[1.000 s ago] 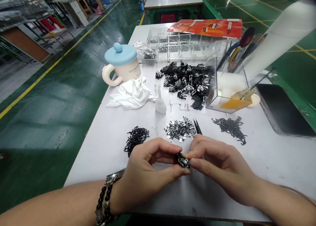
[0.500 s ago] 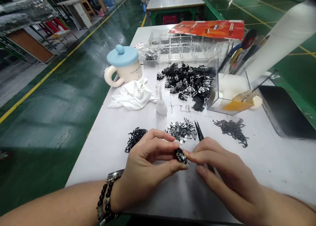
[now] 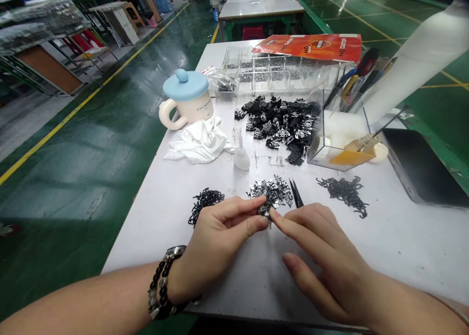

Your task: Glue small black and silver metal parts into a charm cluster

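Between the thumb and fingers of my left hand (image 3: 223,232) is a small black part with shiny metal pieces (image 3: 264,210). My right hand (image 3: 326,257) puts its index fingertip against that part, with its thumb stretched apart below. Black tweezers (image 3: 296,194) point away beyond my right hand; their rear is hidden behind it, and I cannot tell whether its curled fingers touch them. Just past my fingers lies a pile of small silver metal pieces (image 3: 276,188). Small black hooked pieces (image 3: 207,200) are heaped beside my left hand, and dark curved pieces (image 3: 344,191) lie at the right.
Many black parts with metal (image 3: 282,122) are heaped farther back, before a clear compartment box (image 3: 252,83). A lidded mug (image 3: 190,108), white cloth (image 3: 201,142) and small white bottle (image 3: 241,159) stand left. A clear tool holder (image 3: 340,149) and dark phone-like slab (image 3: 425,166) are right.
My left hand has turned and raised the small part slightly away from me. My right thumb has moved down and away from it, while the index fingertip stays against it.
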